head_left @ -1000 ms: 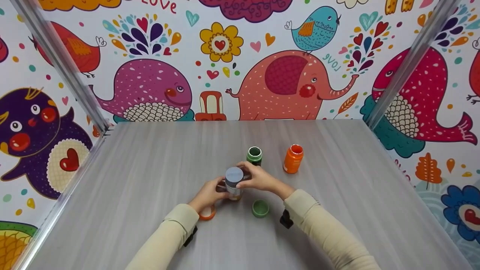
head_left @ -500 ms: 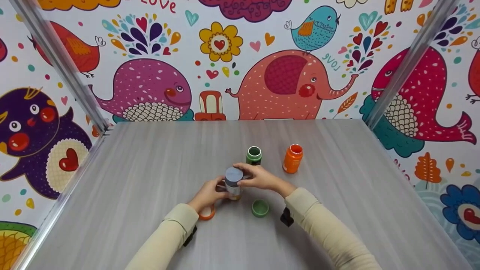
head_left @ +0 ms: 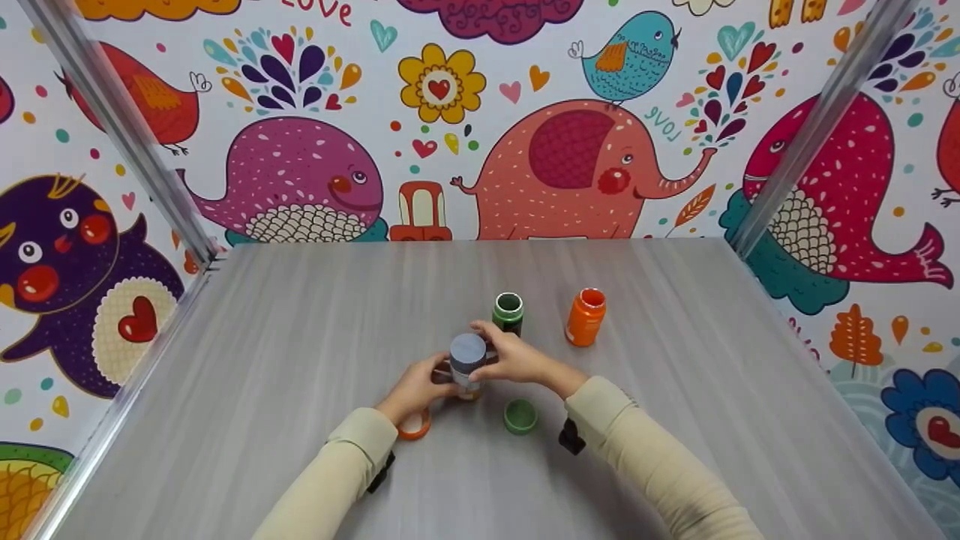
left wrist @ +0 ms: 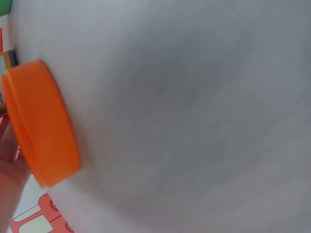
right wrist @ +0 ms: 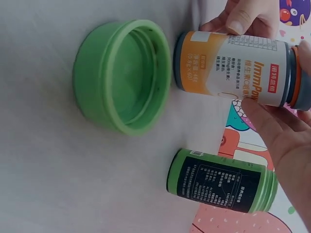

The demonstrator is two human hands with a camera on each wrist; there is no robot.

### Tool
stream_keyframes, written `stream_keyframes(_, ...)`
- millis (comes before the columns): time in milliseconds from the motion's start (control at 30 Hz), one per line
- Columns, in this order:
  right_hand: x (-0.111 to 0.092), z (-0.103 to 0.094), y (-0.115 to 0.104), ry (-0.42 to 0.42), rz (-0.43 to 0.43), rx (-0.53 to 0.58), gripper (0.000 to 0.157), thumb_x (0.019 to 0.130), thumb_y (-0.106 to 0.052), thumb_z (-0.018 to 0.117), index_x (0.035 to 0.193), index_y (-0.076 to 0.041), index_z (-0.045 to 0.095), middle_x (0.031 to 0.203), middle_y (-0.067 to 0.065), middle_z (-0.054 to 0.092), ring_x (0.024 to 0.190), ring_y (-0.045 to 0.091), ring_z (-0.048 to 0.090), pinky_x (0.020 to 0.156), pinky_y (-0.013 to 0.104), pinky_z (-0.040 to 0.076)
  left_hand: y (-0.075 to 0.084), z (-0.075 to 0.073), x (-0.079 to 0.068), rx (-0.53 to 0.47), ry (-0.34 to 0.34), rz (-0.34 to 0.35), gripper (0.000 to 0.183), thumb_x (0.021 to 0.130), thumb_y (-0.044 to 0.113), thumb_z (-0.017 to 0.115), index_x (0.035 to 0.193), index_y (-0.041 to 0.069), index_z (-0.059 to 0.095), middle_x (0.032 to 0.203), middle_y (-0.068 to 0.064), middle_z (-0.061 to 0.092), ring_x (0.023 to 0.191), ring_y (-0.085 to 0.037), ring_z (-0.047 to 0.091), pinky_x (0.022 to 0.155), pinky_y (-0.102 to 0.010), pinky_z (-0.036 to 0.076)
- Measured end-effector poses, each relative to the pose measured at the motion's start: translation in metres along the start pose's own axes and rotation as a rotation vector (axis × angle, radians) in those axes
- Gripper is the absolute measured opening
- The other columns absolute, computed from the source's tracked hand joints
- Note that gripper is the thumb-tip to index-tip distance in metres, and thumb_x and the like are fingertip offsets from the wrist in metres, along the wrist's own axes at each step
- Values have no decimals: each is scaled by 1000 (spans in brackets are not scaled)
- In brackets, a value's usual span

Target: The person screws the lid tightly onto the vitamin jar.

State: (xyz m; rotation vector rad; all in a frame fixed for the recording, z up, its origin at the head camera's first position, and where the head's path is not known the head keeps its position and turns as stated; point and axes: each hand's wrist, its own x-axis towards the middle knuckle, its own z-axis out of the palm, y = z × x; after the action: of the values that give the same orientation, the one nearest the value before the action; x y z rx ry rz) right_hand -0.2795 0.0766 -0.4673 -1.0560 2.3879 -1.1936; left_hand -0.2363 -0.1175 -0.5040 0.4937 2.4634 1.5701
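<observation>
Head view, first reader: where does the work sit, and how much room around it?

Second reader: A white-and-orange jar (right wrist: 233,68) with a grey cap (head_left: 468,352) stands near the middle of the grey tabletop (head_left: 300,322). Tabletop runs broadly to both side edges, and beyond the jars to the back edge, which meets the printed wall (head_left: 427,165).

First reader: Tight spots?

Second reader: The green jar (head_left: 508,319), mouth uncovered, is just beyond the right hand (head_left: 517,358). The uncovered orange jar (head_left: 586,321) lies further right. On the near side, the green lid (head_left: 520,417) sits hollow side up; the orange lid (head_left: 416,426) is partly hidden by the left wrist.

First reader: Hands?

Second reader: The left hand (head_left: 414,388) holds the jar's body. The right hand curves round its upper end, thumb low by the cap; how firmly, cannot tell.

First reader: Versus half a second ago?

Second reader: Right thumb slightly lower, right sleeve (head_left: 652,457) shifted a little left. Left hand, jars and both loose lids: no visible shift.
</observation>
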Motion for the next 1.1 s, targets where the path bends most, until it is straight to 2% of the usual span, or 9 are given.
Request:
stream_keyframes(100,-1,-2,4,-27,4,30,83,67,-35,64,131,-9,18,117,15,43,105,20,45,85,37,38,-11,1,5,24,-3,-8,58,69,26,66,118,4,44,106,-13,53,93,-23,53,78,-34,43)
stream_keyframes(200,-3,-4,7,-51,-11,67,76,72,-34,61,132,-11,20,122,13,40,107,20,43,87,39,36,-18,2,8,40,-6,-12,61,67,31,66,118,6,44,107,-10,53,93,-20,53,78,-32,43)
stream_keyframes(400,-4,-7,10,-88,-31,85,63,77,-32,56,129,-12,29,122,8,42,105,17,45,86,39,36,-18,2,9,41,-9,-14,61,67,30,67,118,7,44,106,-8,54,92,-19,53,78,-32,43)
stream_keyframes(533,-5,-8,-5,-64,-29,99,55,77,-22,58,123,-4,35,114,11,46,102,22,46,85,41,37,-16,1,9,41,-14,-19,59,67,30,67,118,9,44,106,-7,54,92,-18,53,77,-31,43)
stream_keyframes(667,-9,-8,-25,2,-18,92,47,74,-12,62,113,2,39,105,16,50,97,27,48,81,41,40,-16,1,8,26,-20,-11,57,68,28,66,117,10,44,106,-7,54,92,-20,53,76,-30,43)
stream_keyframes(733,-9,-5,-25,40,-15,79,47,72,-13,64,109,2,39,102,15,51,95,25,49,79,40,41,-15,0,8,28,-19,-15,55,69,28,66,117,10,45,106,-7,54,92,-19,54,76,-30,44)
stream_keyframes(900,-3,1,-6,64,5,62,54,70,-21,65,111,-2,36,104,13,51,95,21,49,79,41,41,-17,1,8,35,-8,-13,53,68,27,66,114,9,46,105,-8,54,92,-20,54,77,-31,43)
stream_keyframes(1033,-1,1,4,24,0,60,70,71,-30,63,126,-7,26,114,14,46,101,21,47,83,39,39,-19,1,8,28,-6,4,53,69,27,66,114,7,46,105,-11,54,92,-21,53,78,-33,43)
stream_keyframes(1100,-2,0,5,-4,0,54,72,73,-33,61,130,-11,23,118,13,44,103,19,45,85,38,38,-19,1,8,29,-7,1,54,69,28,66,115,7,46,105,-10,54,92,-21,53,78,-33,43)
